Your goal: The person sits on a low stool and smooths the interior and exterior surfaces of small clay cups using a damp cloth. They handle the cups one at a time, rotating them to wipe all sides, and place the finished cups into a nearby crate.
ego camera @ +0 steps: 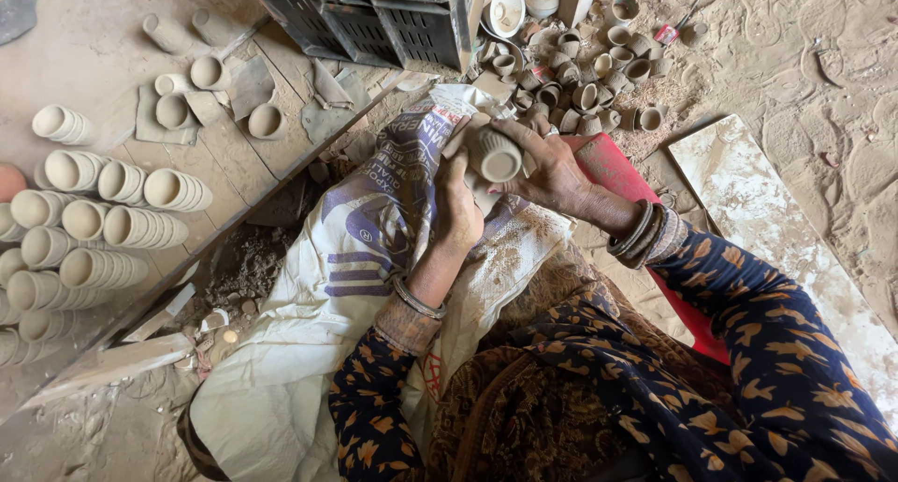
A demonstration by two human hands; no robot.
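stacked cups [103,229] crowding left, loose cups [589,80] and crate [374,19] ahead, open sand [804,70] right

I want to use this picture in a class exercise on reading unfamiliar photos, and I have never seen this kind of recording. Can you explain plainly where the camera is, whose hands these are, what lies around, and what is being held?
There is one picture, taken by a camera worn on a person's head and looking down, so the arms in patterned sleeves are the wearer's own. No machine is involved. Both hands meet on one small unfired clay cup: the right hand wraps it from above, and the left hand presses against its side, fingers touching it. Beneath the hands a white printed sack covers the lap. To the left, stacks of nested cups lie on their sides on a wooden board. Ahead stand a dark plastic crate and a heap of loose cups on the dusty ground. A pale slab lies to the right.
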